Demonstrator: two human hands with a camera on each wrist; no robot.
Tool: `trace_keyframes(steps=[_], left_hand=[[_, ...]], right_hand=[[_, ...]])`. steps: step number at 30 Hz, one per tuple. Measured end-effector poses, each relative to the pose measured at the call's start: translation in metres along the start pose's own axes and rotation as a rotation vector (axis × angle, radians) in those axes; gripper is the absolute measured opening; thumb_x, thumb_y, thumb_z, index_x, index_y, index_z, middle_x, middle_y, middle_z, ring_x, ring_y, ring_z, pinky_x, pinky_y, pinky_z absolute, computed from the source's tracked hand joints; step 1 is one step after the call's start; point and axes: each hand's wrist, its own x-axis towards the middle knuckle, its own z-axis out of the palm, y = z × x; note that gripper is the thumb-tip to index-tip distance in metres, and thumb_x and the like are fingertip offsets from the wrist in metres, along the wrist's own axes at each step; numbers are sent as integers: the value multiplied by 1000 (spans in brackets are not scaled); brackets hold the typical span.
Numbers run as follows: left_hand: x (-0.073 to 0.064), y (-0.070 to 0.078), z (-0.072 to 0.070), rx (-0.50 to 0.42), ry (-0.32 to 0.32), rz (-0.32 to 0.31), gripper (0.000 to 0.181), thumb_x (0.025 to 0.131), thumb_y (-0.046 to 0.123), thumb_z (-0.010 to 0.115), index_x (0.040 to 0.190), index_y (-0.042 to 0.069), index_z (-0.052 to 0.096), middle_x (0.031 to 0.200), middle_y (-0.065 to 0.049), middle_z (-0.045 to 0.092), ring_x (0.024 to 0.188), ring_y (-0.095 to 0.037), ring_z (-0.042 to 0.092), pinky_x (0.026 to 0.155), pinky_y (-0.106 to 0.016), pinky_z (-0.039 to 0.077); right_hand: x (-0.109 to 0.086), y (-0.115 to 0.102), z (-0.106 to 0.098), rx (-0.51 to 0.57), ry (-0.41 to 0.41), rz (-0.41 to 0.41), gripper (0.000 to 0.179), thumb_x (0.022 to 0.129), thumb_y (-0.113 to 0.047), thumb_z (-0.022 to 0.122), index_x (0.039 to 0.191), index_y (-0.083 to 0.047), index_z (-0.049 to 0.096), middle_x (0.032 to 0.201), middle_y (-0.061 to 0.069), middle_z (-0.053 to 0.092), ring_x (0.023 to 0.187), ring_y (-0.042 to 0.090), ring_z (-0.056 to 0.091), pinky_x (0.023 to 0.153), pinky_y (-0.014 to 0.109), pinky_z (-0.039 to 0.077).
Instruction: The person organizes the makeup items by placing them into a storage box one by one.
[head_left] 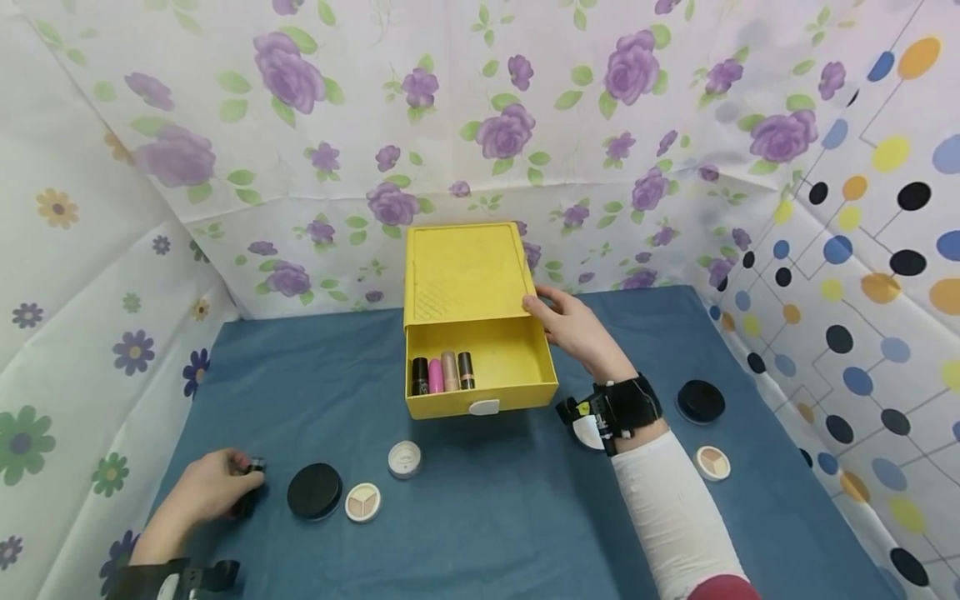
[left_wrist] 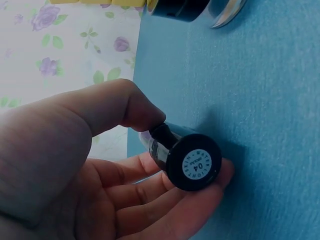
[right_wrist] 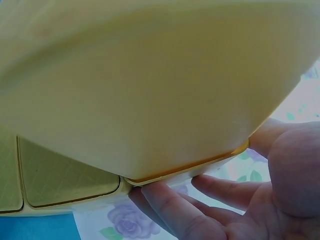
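Note:
My left hand [head_left: 213,485] is at the left of the cloth, pinching a lipstick [left_wrist: 195,162] between thumb and fingers. This lipstick has a black round base with a pale label reading 04; the fingers hide part of its body. A yellow drawer box [head_left: 468,271] stands at the back with its drawer [head_left: 517,362] pulled out. Several lipsticks [head_left: 450,371] in black, pink and beige stand along the drawer's left side. My right hand [head_left: 581,332] grips the box casing's right front corner, thumb near the top edge and fingers along the side.
On the blue cloth [head_left: 480,517] lie a black compact [head_left: 314,492], a three-shade round palette [head_left: 363,502] and a small white round pot [head_left: 405,459]. Another black compact [head_left: 701,402] and round palette [head_left: 712,463] lie at right. A white round item [head_left: 588,432] is partly behind the right wrist.

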Motion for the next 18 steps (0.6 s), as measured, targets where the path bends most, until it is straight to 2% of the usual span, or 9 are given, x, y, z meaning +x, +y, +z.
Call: trace_keyframes(steps=[5, 9, 14, 18], left_hand=[[0, -3, -2, -38, 6, -11, 45, 101, 26, 68, 120, -13, 56, 90, -9, 68, 69, -22, 66, 62, -41, 60], [1, -5, -3, -46, 38, 6, 46, 102, 25, 66, 123, -15, 56, 96, -13, 69, 70, -20, 68, 63, -40, 60], [2, -2, -6, -19, 60, 35, 58, 105, 25, 60, 137, -22, 49, 108, -29, 69, 72, -21, 71, 66, -41, 60], [3, 1, -7, -36, 61, 33, 62, 106, 24, 58, 143, -23, 44, 115, -35, 67, 71, -22, 72, 66, -41, 60]], right_hand=[[0, 1, -1, -6, 2, -2, 84, 104, -66, 59, 170, -22, 33, 165, 13, 43, 146, 32, 51, 115, 52, 48], [1, 2, -1, -14, 3, 11, 84, 103, -66, 59, 170, -23, 33, 164, 13, 44, 145, 31, 52, 114, 51, 49], [2, 2, -1, -9, 3, 2, 84, 103, -66, 59, 170, -22, 33, 164, 13, 44, 145, 32, 52, 114, 52, 49], [2, 2, -1, -3, 1, 4, 85, 103, -66, 59, 170, -21, 33, 165, 14, 44, 145, 33, 51, 116, 54, 47]])
